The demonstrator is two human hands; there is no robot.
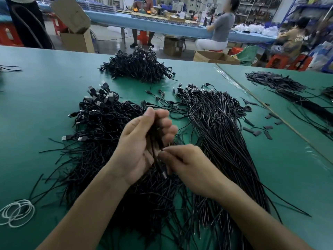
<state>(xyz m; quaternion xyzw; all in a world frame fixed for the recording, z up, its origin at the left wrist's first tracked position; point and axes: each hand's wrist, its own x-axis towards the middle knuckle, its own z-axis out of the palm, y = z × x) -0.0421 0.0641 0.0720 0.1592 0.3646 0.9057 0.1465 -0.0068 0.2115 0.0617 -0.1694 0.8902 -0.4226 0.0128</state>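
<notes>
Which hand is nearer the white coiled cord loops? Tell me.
Left. The left hand, holding black cables, sits up-right of the white cord loops; the right hand lies farther right.

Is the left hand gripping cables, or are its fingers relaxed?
Gripping: the left hand curls its fingers round a small bunch of black cables, while the right hand pinches one of them.

Left grip [142, 143]: palm turned inward, fingers curled round cable bundle [155, 141]. Right grip [183, 164]: just below, knuckles up, thumb and forefinger pinching the same bundle. Forearms bare, converging.
</notes>
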